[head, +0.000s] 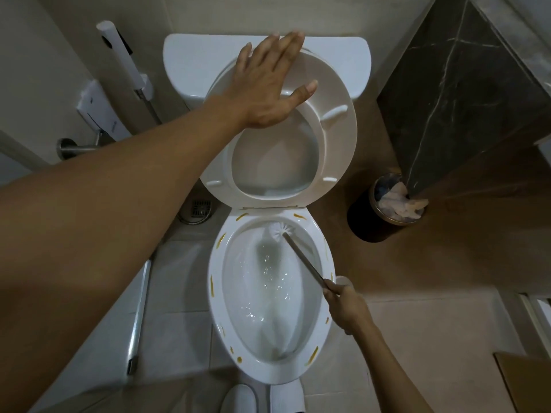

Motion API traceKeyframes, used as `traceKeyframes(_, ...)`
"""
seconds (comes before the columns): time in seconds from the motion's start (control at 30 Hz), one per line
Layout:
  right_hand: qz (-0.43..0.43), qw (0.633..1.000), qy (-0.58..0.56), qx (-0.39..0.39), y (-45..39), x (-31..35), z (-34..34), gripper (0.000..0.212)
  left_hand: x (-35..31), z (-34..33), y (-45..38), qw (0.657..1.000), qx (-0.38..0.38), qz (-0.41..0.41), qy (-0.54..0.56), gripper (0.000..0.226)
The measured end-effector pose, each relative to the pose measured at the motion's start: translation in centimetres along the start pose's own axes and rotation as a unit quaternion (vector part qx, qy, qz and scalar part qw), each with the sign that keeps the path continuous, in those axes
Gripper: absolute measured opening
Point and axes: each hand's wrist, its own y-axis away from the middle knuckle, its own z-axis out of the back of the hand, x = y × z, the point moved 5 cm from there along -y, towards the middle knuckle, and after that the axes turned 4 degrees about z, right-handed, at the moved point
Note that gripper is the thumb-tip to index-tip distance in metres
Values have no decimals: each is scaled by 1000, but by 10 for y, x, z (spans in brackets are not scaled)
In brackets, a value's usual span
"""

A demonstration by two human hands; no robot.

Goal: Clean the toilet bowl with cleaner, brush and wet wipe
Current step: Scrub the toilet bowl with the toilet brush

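The white toilet bowl (216, 293) stands below me with its seat and lid (337, 138) raised against the tank (193, 58). Yellow-brown streaks dot the rim, and water swirls in the bowl. My left hand (268, 84) lies flat with straight fingers on the top of the raised seat. My right hand (346, 305) grips the thin grey handle of the toilet brush (301, 254) at the bowl's right rim. The white brush head (278, 231) sits against the bowl's inner back wall.
A dark round waste bin (369, 216) holding crumpled tissue stands right of the toilet beside a dark marble-clad column (465, 84). On the left wall hang a bidet sprayer (125, 55) and a white packet (98, 108). A floor drain (201, 207) lies left of the bowl. White slippers (238, 397) show at the bottom.
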Motion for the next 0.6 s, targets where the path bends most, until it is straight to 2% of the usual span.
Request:
traceKeyframes(0.13,22,999,-20,40,-6,17,-15,35,0,-1,0,1000,3,-1,8,76)
traceKeyframes(0.23,45,991,24,122,-8,39,-25,36,0,0,1,1000,4,-3,9,76)
traceKeyframes(0.33,28,977,23,212,4,47,-8,34,0,0,0,1000,7,-3,6,76)
traceKeyframes(0.43,21,951,110,289,16,51,15,34,0,-1,0,1000,6,0,4,76)
traceKeyframes(0.53,28,951,139,274,11,60,21,29,0,-2,0,1000,6,-3,1,77)
traceKeyframes(0.6,33,971,82,224,5,67,12,18,1,-2,-1,1000,9,-4,-4,78)
